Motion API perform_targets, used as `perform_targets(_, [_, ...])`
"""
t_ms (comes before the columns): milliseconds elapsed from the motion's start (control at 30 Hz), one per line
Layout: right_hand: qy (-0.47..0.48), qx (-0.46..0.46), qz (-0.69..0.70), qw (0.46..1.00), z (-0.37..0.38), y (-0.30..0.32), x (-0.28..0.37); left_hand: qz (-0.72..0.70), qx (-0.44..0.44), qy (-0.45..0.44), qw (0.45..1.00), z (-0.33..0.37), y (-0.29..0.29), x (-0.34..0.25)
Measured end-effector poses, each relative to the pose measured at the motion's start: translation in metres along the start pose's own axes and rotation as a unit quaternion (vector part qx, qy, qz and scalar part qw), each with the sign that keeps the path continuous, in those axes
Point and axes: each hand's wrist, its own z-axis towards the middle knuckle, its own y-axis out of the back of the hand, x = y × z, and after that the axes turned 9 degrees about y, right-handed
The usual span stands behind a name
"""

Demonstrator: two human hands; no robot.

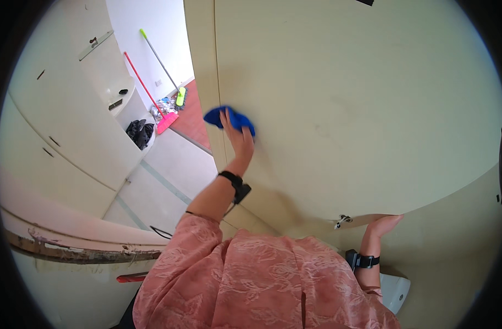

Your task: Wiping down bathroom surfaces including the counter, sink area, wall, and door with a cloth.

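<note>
Pale cream cabinetry fills most of the room, and a large cream door (361,109) stands swung out in front of the person, its broad flat face taking up the upper right of the view. Faint streaks and smudges show on that face.

The person's left hand (239,137) is raised against the door, palm toward the surface, fingers spread over a bright blue cloth (229,118) that it presses flat to the panel near the door's left edge. The cloth bunches out from under the fingertips above and to both sides. A black wrist strap (233,181) sits on that forearm, with a pink patterned sleeve (262,279) below it.

The right hand (384,226) is lower, at the bottom edge of the door, fingers extended and curled lightly around the rim, gripping the door edge itself and nothing else. It lies just beside a small metal latch (342,221) on that same edge. A second black strap (363,260) circles the right wrist.

Off to the left, through the gap beside the door, a red-tiled floor (192,118) shows. A mop with a pink head and red handle (152,98) leans against the white wall, near another with a grey handle and lime-green head (168,71). A dark bag (140,131) lies beside a low white ledge. Further left are cream cupboard fronts (64,126) with small dark handles, and below them a worn, chipped table edge (81,249).
</note>
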Motion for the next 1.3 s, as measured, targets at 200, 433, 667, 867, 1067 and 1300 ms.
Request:
perform_targets(200, [0.007, -0.005, -0.033, 0.999, 0.004, 0.007, -0.002, -0.166, 0.037, 0.115, 0.979, -0.085, -0.022, -0.034])
perform_targets(433, [0.022, 0.008, -0.073, 0.997, 0.002, 0.012, -0.005, 0.065, 0.244, -0.167, 0.953, -0.201, -0.021, -0.059])
perform_targets(667, [0.092, 0.152, -0.174, 0.969, 0.008, 0.04, -0.034, 0.11, 0.158, -0.124, 0.974, -0.141, -0.034, -0.06])
perform_targets(867, [0.164, 0.256, -0.131, 0.944, 0.01, 0.039, -0.02, -0.138, 0.002, 0.131, 0.982, -0.099, -0.047, -0.083])
perform_targets(1067, [-0.059, 0.328, 0.129, 0.934, 0.027, 0.038, -0.022, -0.029, 0.119, -0.017, 0.992, -0.209, -0.066, -0.167])
perform_targets(1300, [-0.121, 0.572, 0.191, 0.788, 0.051, 0.048, -0.006, 0.028, 0.184, -0.366, 0.912, -0.248, -0.055, -0.221])
